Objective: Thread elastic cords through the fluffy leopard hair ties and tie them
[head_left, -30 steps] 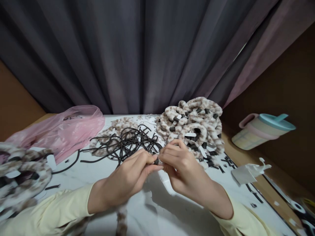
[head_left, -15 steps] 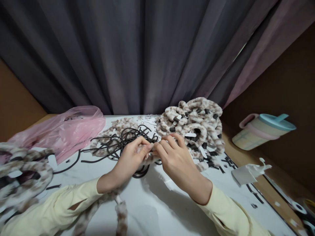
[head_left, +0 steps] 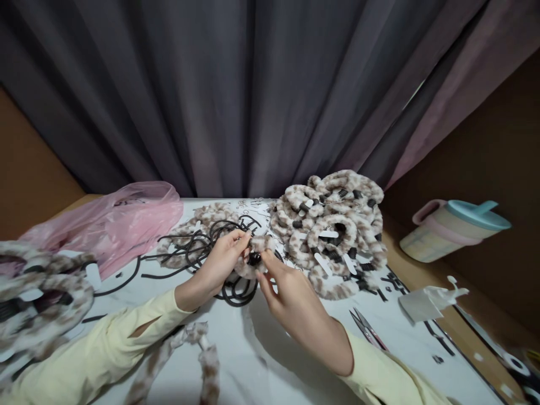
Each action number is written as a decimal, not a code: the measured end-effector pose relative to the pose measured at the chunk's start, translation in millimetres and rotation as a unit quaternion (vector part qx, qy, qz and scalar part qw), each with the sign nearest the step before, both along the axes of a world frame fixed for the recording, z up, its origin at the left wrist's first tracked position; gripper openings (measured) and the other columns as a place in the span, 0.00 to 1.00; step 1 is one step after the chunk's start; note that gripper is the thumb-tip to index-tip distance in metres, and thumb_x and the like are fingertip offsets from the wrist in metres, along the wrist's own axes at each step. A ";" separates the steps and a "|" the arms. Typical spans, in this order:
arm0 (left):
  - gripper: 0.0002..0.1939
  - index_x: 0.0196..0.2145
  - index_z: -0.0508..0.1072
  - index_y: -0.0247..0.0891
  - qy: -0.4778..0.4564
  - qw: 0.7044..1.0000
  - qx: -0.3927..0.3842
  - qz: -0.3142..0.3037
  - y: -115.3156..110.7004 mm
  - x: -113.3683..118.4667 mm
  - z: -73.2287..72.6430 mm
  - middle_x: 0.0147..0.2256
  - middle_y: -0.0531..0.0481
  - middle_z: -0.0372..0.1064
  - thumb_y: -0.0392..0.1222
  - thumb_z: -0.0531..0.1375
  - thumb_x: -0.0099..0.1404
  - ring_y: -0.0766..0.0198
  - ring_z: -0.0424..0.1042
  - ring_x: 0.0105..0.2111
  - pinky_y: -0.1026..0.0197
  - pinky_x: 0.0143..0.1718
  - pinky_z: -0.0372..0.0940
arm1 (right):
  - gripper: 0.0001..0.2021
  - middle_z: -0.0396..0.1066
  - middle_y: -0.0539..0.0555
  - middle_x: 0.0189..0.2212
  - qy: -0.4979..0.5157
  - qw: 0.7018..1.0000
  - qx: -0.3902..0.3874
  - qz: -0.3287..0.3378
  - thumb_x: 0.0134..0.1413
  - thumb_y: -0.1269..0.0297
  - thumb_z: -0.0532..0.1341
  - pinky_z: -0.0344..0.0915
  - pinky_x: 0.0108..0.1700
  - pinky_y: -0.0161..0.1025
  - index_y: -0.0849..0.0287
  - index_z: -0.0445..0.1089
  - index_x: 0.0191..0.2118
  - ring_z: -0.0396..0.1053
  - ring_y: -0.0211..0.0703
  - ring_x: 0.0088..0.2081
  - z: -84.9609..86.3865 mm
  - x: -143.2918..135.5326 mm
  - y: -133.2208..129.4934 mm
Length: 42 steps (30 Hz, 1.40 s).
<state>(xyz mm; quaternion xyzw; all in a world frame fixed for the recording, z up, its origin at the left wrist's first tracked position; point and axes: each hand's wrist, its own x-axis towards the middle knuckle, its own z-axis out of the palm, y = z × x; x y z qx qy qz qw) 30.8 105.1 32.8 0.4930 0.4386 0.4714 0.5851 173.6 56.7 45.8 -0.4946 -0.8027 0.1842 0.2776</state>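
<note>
Between my two hands is a small spotted furry ring (head_left: 262,243) with a dark part at its middle. My left hand (head_left: 221,259) pinches its left side with thumb and fingers. On its right side the fingers of my right hand (head_left: 284,284) are closed, and that palm is turned away. Beneath and behind the ring lies a tangle of black cord (head_left: 198,242). A loose strip of the same fur (head_left: 208,368) rests on the white table (head_left: 261,365) near me. Thread snips (head_left: 368,329) lie to the right of my right wrist.
Furry rings with black bands and white tags are heaped at the back right (head_left: 337,225), and more lie at the left (head_left: 71,292). A pink plastic bag (head_left: 122,225) sits behind. At right are a lidded cup (head_left: 447,230), a white packet (head_left: 424,304) and black cord scraps.
My right hand has drawn down and turned, showing more of the furry ring between the hands. The snips and a ring by the right heap have come into sight.
</note>
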 end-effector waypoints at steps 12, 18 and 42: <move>0.11 0.27 0.61 0.38 0.275 0.930 0.231 0.070 -8.8 2.6 -1.9 0.20 0.58 0.59 0.44 0.50 0.66 0.70 0.61 0.21 0.67 0.24 0.56 | 0.16 0.54 0.43 0.12 0.379 0.874 -0.302 -0.023 0.55 0.58 0.55 0.53 0.22 0.33 0.59 0.59 0.20 0.55 0.32 0.16 -19.1 -12.7 17.1; 0.07 0.31 0.63 0.38 0.358 0.824 0.432 0.075 -4.6 -2.2 -12.9 0.28 0.53 0.63 0.35 0.49 0.67 0.67 0.65 0.28 0.65 0.31 0.59 | 0.19 0.46 0.42 0.13 0.344 0.891 -0.296 0.028 0.56 0.56 0.53 0.42 0.20 0.32 0.58 0.53 0.18 0.43 0.30 0.17 -14.2 -9.1 15.6; 0.09 0.32 0.59 0.38 0.448 0.803 0.393 -0.010 -4.7 -2.9 -12.7 0.29 0.51 0.62 0.38 0.44 0.70 0.62 0.66 0.31 0.60 0.33 0.62 | 0.19 0.67 0.52 0.27 -0.250 0.959 0.133 0.005 0.42 0.88 0.48 0.45 0.23 0.35 0.60 0.64 0.36 0.62 0.38 0.22 5.5 17.1 7.2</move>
